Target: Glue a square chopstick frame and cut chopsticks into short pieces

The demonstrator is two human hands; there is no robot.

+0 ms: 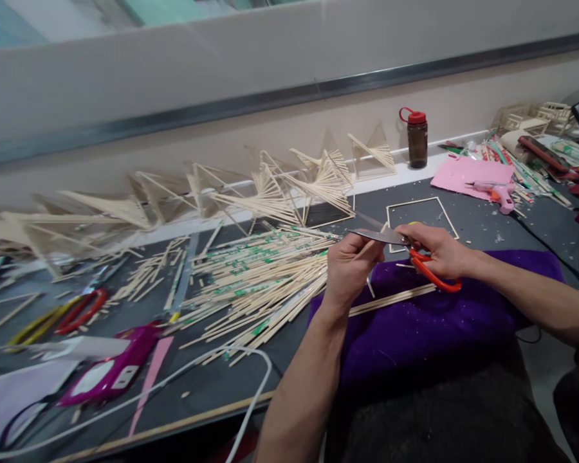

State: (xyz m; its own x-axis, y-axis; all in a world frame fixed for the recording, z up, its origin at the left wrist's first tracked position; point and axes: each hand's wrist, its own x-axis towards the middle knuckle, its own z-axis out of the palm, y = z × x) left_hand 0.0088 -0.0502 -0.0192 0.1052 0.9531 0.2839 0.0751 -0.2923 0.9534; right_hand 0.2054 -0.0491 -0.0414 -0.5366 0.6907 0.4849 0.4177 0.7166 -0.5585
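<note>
My right hand (431, 251) is closed around the red handles of a pair of scissors (431, 273), whose parted blades point left over my other hand. My left hand (348, 267) is closed in a pinch on a thin wooden stick (385, 227), its end showing at the blades; the fingers hide most of it. Below both hands, a purple cloth (415, 334) covers my lap and the table's edge, with a few loose sticks (393, 301) on it. Just behind the right hand, a square stick frame (415, 204) lies flat on the table.
A big pile of wooden sticks (270, 283) spreads left of my hands. Twisted stick models (318, 186) line the wall near a brown bottle (417, 145). A pink glue gun (499, 193) rests at right. A white cable (197, 357) crosses the left front.
</note>
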